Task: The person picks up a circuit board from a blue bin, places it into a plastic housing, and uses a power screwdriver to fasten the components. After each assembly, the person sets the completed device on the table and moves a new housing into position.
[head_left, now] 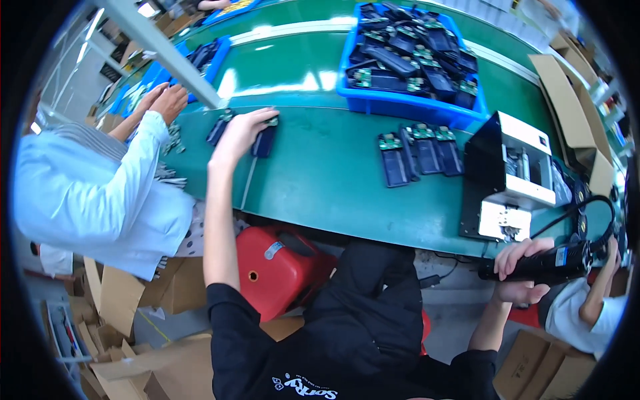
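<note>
Head view: at ten o'clock the left hand (241, 133) covers a dark housing (265, 144), grip unclear; similar housings (395, 168) lie at two; toward four, the right hand (512, 260) wraps a black tool (564, 263). Seemingly a housing-handling step; next likely needs a firm left grip.

One power tool (550, 267), one machine (489, 163), four casings (395, 167) alongside

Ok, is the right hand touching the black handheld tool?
Touching. The head view shows the right hand wrapped around the black handheld tool, fingers over its upper side and more of the hand along its lower side.
</note>
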Demonstrator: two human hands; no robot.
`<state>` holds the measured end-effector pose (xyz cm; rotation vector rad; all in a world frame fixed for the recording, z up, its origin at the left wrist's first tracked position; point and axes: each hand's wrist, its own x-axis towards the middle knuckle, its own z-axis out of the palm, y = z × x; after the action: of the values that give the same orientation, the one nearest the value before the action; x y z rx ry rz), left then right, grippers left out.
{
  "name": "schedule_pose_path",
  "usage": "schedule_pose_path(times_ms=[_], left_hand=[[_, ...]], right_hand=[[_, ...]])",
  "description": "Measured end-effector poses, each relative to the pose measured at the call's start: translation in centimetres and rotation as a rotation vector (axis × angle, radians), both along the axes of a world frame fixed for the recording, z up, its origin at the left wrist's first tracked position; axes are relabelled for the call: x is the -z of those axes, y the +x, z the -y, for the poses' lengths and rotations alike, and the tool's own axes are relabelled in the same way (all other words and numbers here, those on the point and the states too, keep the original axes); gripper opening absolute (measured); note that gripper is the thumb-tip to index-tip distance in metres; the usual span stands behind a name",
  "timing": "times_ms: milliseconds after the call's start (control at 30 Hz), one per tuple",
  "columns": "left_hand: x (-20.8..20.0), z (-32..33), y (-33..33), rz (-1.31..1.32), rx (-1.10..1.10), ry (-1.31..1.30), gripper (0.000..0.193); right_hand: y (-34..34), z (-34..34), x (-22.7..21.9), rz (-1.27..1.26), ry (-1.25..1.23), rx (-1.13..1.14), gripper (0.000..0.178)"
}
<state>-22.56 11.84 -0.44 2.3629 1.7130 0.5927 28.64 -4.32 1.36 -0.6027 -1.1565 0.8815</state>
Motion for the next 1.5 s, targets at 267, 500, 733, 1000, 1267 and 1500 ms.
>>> schedule_pose_path(times_ms=[267,500,733,1000,1267,1500], left_hand=[[-1.7,4.2,7.2,0.139,-0.036,-0.129,0.027],[0.0,6.8,12.5,0.338,0.165,-0.089,0.028],[0.1,8.7,17.3,0.355,0.243,-0.122,0.031],[1.5,10.2,21.7,0.511,0.335,-0.122,0.03],[2.4,10.6,27.6,0.502,0.456,-0.118,0.027],[2.1,11.1,28.6,0.553,0.453,-0.146,0.024]], right_hand=[[3.4,-0.5,-5.6,-0.023,0.193,-0.008,0.071],[2.7,-3.4,-6.2,0.078,0.239,0.133,0.074],[1.9,-4.5,-4.9,0.179,0.174,0.251,0.076],[2.0,-3.4,-4.3,0.169,0.087,0.126,0.073],[-1.6,-2.5,-4.3,-0.001,0.231,-0.184,0.074],[-4.9,-3.6,-2.0,0.152,0.182,-0.185,0.084]])
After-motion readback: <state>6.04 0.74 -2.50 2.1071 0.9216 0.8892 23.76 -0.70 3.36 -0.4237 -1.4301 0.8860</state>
